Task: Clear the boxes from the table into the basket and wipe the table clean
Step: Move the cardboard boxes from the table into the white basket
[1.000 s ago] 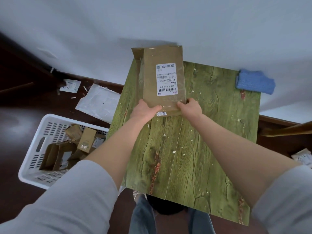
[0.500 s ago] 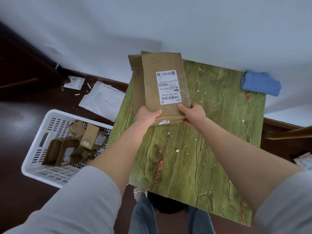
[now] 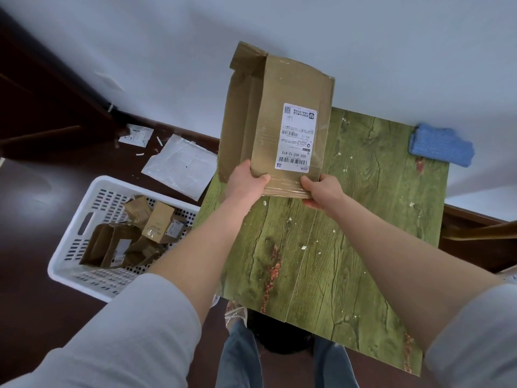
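A large brown cardboard box (image 3: 268, 121) with a white shipping label is held up above the far left part of the green wood-grain table (image 3: 349, 233). My left hand (image 3: 246, 182) grips its near left corner and my right hand (image 3: 321, 191) grips its near right corner. One flap hangs open at its far left. A white plastic basket (image 3: 92, 208) stands on the dark floor left of the table and holds several smaller brown boxes. A folded blue cloth (image 3: 440, 145) lies at the table's far right corner.
White crumbs and reddish stains are scattered over the tabletop. A white mailer bag (image 3: 181, 163) and scraps of paper lie on the floor beyond the basket. A grey wall is behind the table. My legs and a sandal show under the table's near edge.
Both hands have raised the large box off the tabletop and tipped it up, shifting it slightly left. The basket and cloth have not moved.
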{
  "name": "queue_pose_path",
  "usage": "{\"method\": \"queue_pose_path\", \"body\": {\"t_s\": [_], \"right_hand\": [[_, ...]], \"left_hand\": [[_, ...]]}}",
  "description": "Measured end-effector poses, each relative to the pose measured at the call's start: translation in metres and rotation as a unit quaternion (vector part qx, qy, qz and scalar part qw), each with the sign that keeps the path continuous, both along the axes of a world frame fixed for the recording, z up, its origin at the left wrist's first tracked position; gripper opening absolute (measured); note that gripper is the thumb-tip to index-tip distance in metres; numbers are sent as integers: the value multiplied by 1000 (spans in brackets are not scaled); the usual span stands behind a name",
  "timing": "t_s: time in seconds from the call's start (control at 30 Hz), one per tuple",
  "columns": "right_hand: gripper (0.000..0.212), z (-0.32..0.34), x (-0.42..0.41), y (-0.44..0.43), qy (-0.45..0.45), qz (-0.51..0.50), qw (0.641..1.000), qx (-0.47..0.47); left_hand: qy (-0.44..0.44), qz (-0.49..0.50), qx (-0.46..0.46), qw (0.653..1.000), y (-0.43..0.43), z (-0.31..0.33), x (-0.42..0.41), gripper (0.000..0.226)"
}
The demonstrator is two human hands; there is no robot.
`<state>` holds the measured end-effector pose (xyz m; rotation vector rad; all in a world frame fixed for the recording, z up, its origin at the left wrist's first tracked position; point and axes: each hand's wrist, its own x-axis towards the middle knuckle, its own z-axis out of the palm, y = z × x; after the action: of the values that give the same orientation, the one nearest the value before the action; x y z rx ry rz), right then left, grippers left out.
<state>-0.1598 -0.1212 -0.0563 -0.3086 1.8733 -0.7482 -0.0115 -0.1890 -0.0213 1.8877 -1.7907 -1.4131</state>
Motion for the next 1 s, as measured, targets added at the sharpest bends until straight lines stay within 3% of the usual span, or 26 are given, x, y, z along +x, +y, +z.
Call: {"method": "queue_pose_path", "body": {"t_s": [0.3, 0.47, 0.7, 0.83, 1.0], "right_hand": [[38, 9, 41, -24, 39, 103, 994, 0], [64, 22, 97, -53, 19, 162, 985, -58], [89, 37, 165, -93, -108, 83, 984, -113], [70, 32, 198, -108, -181, 4, 981, -68], [39, 17, 237, -115, -204, -68, 977, -12]], "left_hand": [[-26, -1, -40, 999, -11, 9, 54, 18], [-178, -7, -149, 973, -21, 16, 94, 23], [-361, -117, -244, 892, -32, 14, 173, 60], [-400, -165, -258, 864, -34, 3, 216, 73], [-414, -215, -252, 848, -34, -9, 257, 65]]}}
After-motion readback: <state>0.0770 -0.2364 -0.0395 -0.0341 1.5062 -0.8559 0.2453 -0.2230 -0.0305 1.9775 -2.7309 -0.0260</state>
